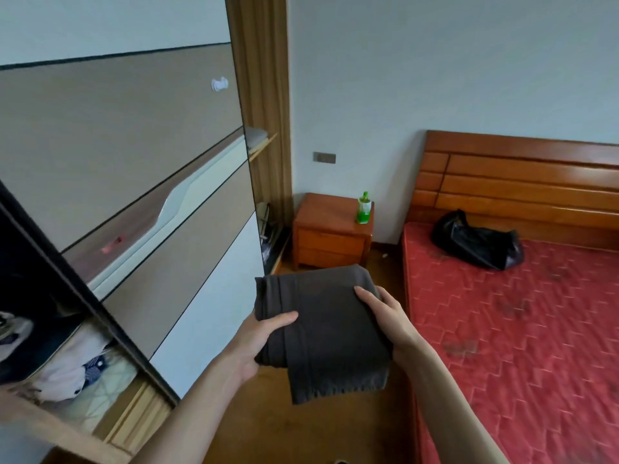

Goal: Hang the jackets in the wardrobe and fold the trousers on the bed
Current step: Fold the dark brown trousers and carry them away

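Folded dark grey trousers (321, 329) are held in the air between the wardrobe and the bed. My left hand (258, 343) grips their left edge, thumb on top and fingers underneath. My right hand (385, 316) grips the right edge the same way. A loose flap of the fabric hangs below the fold. The wardrobe (134, 182) with beige and white sliding doors fills the left side; its left section stands open, showing dark hanging clothes (30, 262) and bundled items (73, 366) on a shelf. The bed (522, 329) with a red mattress lies to the right.
A black plastic bag (475, 242) sits on the mattress near the wooden headboard (522, 182). A wooden nightstand (331, 229) with a green bottle (363, 207) stands in the corner. Wooden floor (301, 423) runs between wardrobe and bed.
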